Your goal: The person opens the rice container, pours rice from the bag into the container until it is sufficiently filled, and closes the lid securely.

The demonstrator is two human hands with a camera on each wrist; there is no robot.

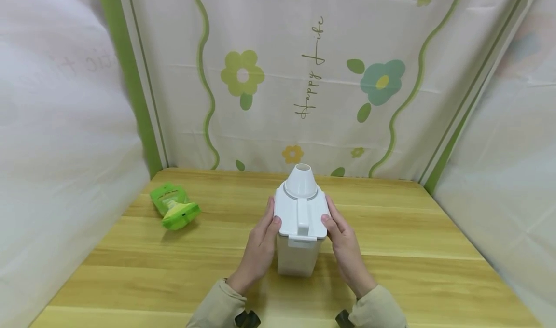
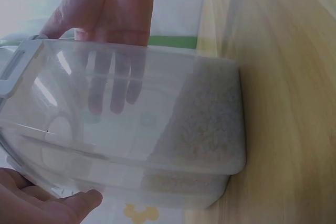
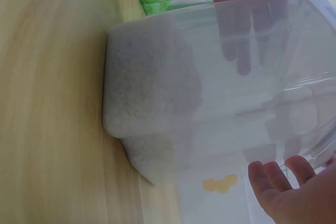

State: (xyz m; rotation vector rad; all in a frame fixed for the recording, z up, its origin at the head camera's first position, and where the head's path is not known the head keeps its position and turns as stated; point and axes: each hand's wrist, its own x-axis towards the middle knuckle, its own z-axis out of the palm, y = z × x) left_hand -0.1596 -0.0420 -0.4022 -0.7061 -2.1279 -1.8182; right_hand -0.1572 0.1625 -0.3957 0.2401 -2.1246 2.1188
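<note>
A clear plastic rice container (image 1: pixel 299 260) stands upright on the wooden table in front of me. Its white lid (image 1: pixel 286 219) carries a cone-shaped spout (image 1: pixel 300 183) at the far end and a raised bar along the middle. White grains that look like rice (image 2: pixel 205 119) fill its lower part in the left wrist view. My left hand (image 1: pixel 258 248) grips the left side near the top, thumb at the lid's edge. On the opposite side my right hand (image 1: pixel 347 250) holds it the same way, and fingers show through the clear wall in both wrist views.
A crumpled green pouch (image 1: pixel 167 192) lies at the table's left, with a bright green and yellow part (image 1: pixel 180 214) toward me. A flower-printed curtain (image 1: pixel 278 125) hangs behind the wooden table (image 1: pixel 412 270), and white cloth walls (image 1: pixel 65 149) stand at both sides.
</note>
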